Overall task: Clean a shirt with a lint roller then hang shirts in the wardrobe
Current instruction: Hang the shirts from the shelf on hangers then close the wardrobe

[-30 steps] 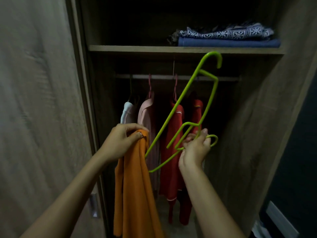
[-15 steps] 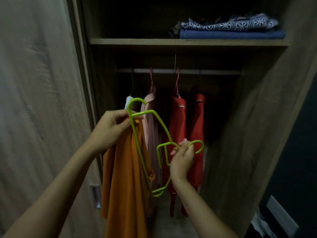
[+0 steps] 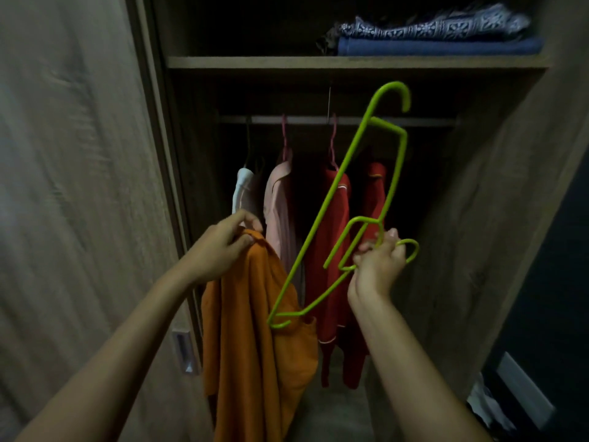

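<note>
An orange shirt hangs from my left hand, which pinches it at the top, in front of the open wardrobe. My right hand grips a lime-green plastic hanger by one end. The hanger is tilted, its hook pointing up toward the rail and its other end lying against the orange shirt. Its hook is not on the rail.
On the rail hang a white garment, a pink shirt and two red shirts. Folded blue and patterned cloths lie on the upper shelf. The sliding door stands at left, the wardrobe side wall at right.
My right hand swung the green hanger from the left, by the orange shirt's collar, back up to the right, hook raised toward the rail. My left hand keeps hold of the shirt.
</note>
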Available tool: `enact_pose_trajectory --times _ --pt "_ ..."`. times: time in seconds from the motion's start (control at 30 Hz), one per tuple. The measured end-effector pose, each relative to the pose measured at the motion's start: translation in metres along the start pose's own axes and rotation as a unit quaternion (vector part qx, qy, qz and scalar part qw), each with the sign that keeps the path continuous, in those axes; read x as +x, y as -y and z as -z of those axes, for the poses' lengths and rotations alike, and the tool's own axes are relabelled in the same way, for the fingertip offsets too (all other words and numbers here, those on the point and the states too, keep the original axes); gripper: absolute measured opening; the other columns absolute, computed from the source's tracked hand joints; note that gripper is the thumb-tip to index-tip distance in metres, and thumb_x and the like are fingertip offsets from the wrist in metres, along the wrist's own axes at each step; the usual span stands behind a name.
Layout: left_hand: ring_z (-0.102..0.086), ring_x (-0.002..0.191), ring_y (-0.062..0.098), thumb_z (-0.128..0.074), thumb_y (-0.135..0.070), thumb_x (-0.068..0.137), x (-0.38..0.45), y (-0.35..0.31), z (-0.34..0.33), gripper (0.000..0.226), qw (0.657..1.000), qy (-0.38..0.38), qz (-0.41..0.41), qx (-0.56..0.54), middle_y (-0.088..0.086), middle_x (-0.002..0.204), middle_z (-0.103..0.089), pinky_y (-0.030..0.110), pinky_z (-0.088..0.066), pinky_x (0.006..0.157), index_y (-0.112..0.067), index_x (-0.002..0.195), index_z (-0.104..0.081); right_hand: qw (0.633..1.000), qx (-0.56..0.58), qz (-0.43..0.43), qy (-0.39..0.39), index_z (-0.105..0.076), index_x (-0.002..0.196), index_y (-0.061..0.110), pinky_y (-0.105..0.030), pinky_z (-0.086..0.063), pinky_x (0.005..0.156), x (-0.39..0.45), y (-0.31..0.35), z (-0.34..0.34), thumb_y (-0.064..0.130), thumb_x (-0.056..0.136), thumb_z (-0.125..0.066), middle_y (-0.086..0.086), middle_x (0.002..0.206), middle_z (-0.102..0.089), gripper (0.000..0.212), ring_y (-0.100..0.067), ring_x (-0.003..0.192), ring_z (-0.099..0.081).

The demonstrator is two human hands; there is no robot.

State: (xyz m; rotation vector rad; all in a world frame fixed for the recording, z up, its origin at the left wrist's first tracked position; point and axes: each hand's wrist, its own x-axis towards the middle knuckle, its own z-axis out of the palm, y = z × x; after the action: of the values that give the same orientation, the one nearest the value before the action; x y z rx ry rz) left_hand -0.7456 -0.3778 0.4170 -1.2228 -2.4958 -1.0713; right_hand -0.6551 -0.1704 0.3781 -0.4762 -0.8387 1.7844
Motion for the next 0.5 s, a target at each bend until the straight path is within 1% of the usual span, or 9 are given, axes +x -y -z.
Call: enact_pose_trajectory --times 0.1,0.17,0.23,0.3,0.4,0.47,0.5 --pt "-0.059 0.092 0.022 -0.050 -0.007 0.093 -0.002 0.003 -0.004 0.027 0.998 0.035 0.035 -0.041 0.004 0.101 -0.060 0.046 -0.050 0.085 -0.030 0.106 -0.054 0.999 0.050 -0.002 -0.014 -0.049 0.097 0.013 -0.015 -0.030 0.038 0.001 0.015 -0.006 0.029 0.104 -0.036 0.002 0.058 -0.044 0.022 -0.003 0.042 -0.040" --pt "-0.059 0.098 0.022 -0.049 -0.006 0.093 -0.003 0.003 -0.008 0.030 0.995 0.061 0.053 -0.054 0.004 0.106 -0.059 0.048 -0.050 0.089 -0.031 0.108 -0.054 0.997 0.067 0.020 -0.016 -0.049 0.096 0.011 -0.016 -0.032 0.040 0.000 0.024 -0.009 0.030 0.104 -0.036 0.001 0.059 -0.045 0.024 -0.004 0.043 -0.041" --pt "-0.058 0.101 0.022 -0.048 -0.006 0.093 -0.005 0.003 -0.011 0.034 0.993 0.081 0.064 -0.060 0.003 0.109 -0.058 0.048 -0.049 0.091 -0.034 0.110 -0.054 0.996 0.069 0.051 -0.011 -0.049 0.088 0.015 -0.018 -0.034 0.043 -0.003 0.031 -0.011 0.032 0.104 -0.036 0.003 0.056 -0.046 0.027 -0.006 0.045 -0.042" --pt "-0.058 0.100 0.023 -0.047 -0.004 0.092 -0.006 0.003 -0.012 0.037 0.991 0.093 0.067 -0.065 0.005 0.107 -0.059 0.049 -0.049 0.091 -0.036 0.110 -0.053 0.995 0.064 0.078 -0.003 -0.050 0.085 0.019 -0.021 -0.036 0.046 -0.008 0.035 -0.012 0.034 0.104 -0.035 0.007 0.053 -0.047 0.028 -0.007 0.046 -0.043" --pt "-0.057 0.097 0.030 -0.046 0.001 0.089 -0.006 -0.002 -0.014 0.043 0.987 0.120 0.069 -0.080 0.012 0.106 -0.059 0.052 -0.049 0.088 -0.035 0.112 -0.052 0.993 0.051 0.107 0.009 -0.050 0.085 0.023 -0.021 -0.037 0.047 -0.013 0.036 -0.014 0.035 0.104 -0.035 0.010 0.049 -0.047 0.027 -0.007 0.047 -0.044" --pt "-0.056 0.095 0.034 -0.044 0.007 0.087 -0.006 -0.005 -0.015 0.047 0.984 0.130 0.076 -0.092 0.017 0.107 -0.057 0.049 -0.048 0.085 -0.030 0.115 -0.051 0.991 0.039 0.127 0.017 -0.049 0.084 0.023 -0.021 -0.037 0.047 -0.016 0.034 -0.014 0.034 0.104 -0.034 0.010 0.048 -0.047 0.028 -0.006 0.047 -0.044" --pt "-0.055 0.092 0.034 -0.043 0.009 0.086 -0.006 -0.006 -0.016 0.048 0.982 0.133 0.080 -0.105 0.020 0.106 -0.056 0.045 -0.049 0.081 -0.026 0.116 -0.051 0.990 0.033 0.135 0.021 -0.049 0.083 0.021 -0.021 -0.037 0.047 -0.016 0.032 -0.015 0.033 0.104 -0.034 0.009 0.048 -0.047 0.028 -0.006 0.046 -0.044"
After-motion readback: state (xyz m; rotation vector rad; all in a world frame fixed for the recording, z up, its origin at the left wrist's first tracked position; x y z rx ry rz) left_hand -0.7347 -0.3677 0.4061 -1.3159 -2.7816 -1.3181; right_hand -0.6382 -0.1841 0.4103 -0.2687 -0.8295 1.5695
